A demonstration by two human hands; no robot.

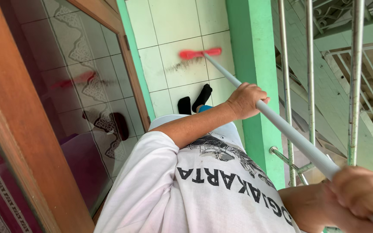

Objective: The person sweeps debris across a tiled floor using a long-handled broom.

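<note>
**Head view: a broom held with two hands over a tiled floor**

Head camera looks steeply down along the body of the person. A long pale grey broom handle [281,125] is held with both hands and runs as a diagonal from the lower right, near the camera, to the far middle of the scene. At its far end a red broom head [199,53] is seen, somewhat blurred, and it lies on the white floor tiles [173,26]. Just below the red head a streak of dark dust [185,65] is seen on one tile.

The left hand [246,100] is closed around the middle part of the handle, with the fingers wrapped over it and the knuckles turned up. The right hand [361,196] is closed around the near end of the handle at the lower right corner; it is very near to the camera and partly cut by the edge, but the fingers are seen curled over the handle.

A white T-shirt [195,190] with dark print is worn. Two feet in black socks [197,101] are seen on the tiles, between the body and the broom head.

At the left a wooden door frame [18,142] with a dark reflecting glass pane [83,86] is placed. At the right a green pillar [253,51] stands, and beside it a metal railing [309,73] with thin bars.
</note>
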